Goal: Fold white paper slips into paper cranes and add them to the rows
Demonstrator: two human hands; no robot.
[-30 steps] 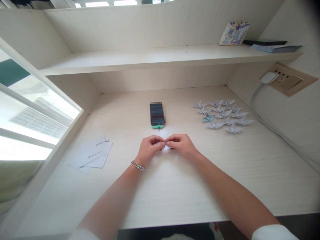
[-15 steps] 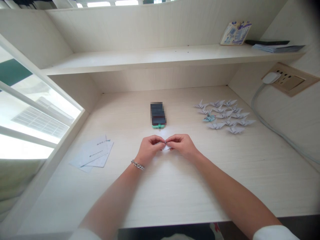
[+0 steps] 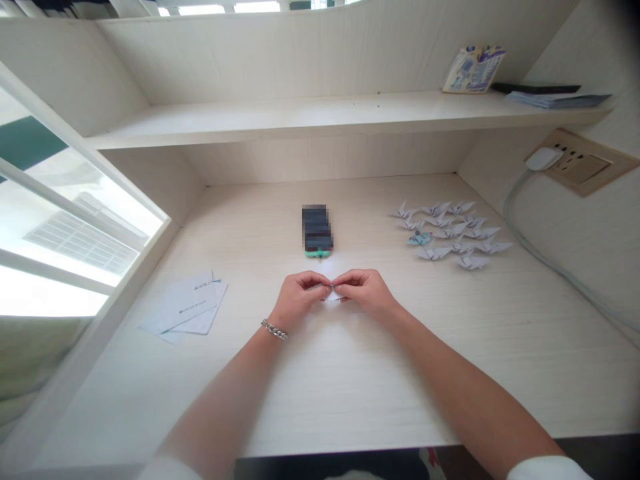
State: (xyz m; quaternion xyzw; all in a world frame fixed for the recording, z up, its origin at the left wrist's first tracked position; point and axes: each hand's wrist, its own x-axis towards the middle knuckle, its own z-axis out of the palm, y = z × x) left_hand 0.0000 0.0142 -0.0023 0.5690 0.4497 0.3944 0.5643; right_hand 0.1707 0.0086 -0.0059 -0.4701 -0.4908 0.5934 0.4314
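Observation:
Between my fingertips is a small folded piece of white paper (image 3: pixel 333 295), mostly covered by the fingers. My left hand (image 3: pixel 299 295), with a silver chain bracelet (image 3: pixel 275 329) at its wrist, pinches the paper from the left. From the right, my right hand (image 3: pixel 365 291) pinches it with thumb and forefinger. The two hands nearly meet above the desk. Straight ahead of them lies a phone (image 3: pixel 317 228), its screen blurred out, with a green lower edge. Off to the right stand several white folded paper cranes (image 3: pixel 471 261) in a cluster, with one light-blue crane (image 3: pixel 419 238) among them.
Loose sheets of paper (image 3: pixel 193 307) lie at the left of the desk (image 3: pixel 350 393). A shelf (image 3: pixel 280 120) spans the back, carrying a printed packet (image 3: pixel 474 69) and a stack of papers (image 3: pixel 557 99). On the right wall, a plug (image 3: pixel 544 159) with a grey cable (image 3: pixel 530 240) sits in a socket.
The view has shifted very slightly. Both hands keep their pinch on the paper, with no clear movement of the fingers.

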